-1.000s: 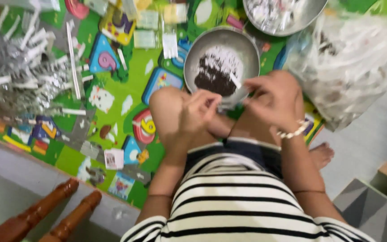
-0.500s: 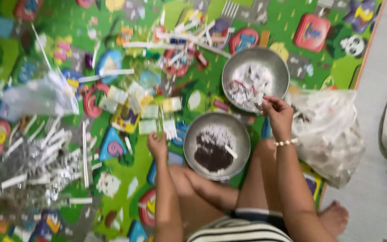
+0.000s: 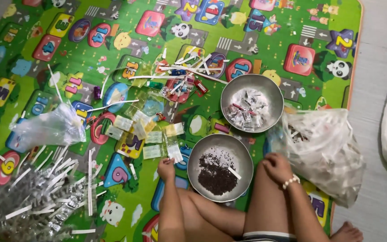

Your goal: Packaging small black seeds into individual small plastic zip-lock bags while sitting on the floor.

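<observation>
The person is sitting cross-legged on a bright play mat (image 3: 265,49), with a steel bowl (image 3: 202,148) lying between the knees and serving here as the landmark. A patch of dark grains (image 3: 216,177) is lying in it, with a short white strip (image 3: 234,173) resting on the grains' right edge. The left hand (image 3: 166,169) is resting on the mat just beside the bowl's left rim. Its grip is curling narrow near a clear packet (image 3: 174,153), but whether anything is pinched in it cannot be told. The right hand (image 3: 276,166) is sitting at the bowl's right rim, knuckles up and fingers folded under, so its grip cannot be read either. Beyond the bowl and a little right, a second steel bowl (image 3: 272,89) is holding small clear sachets (image 3: 247,110). To the bowl's right, a crumpled plastic bag (image 3: 323,152) is lying near the right hand. Left of the bowl and further from the person, flat little packets (image 3: 151,134) are lying scattered, and well to the bowl's left a heap of torn strips (image 3: 36,197) is spreading out. Judging by this, the work is pausing between one sachet and another, with both hands close to the grains. Taking up another piece would call for a fine fingertip pinch, since the packets are thin and lying flat.
</observation>
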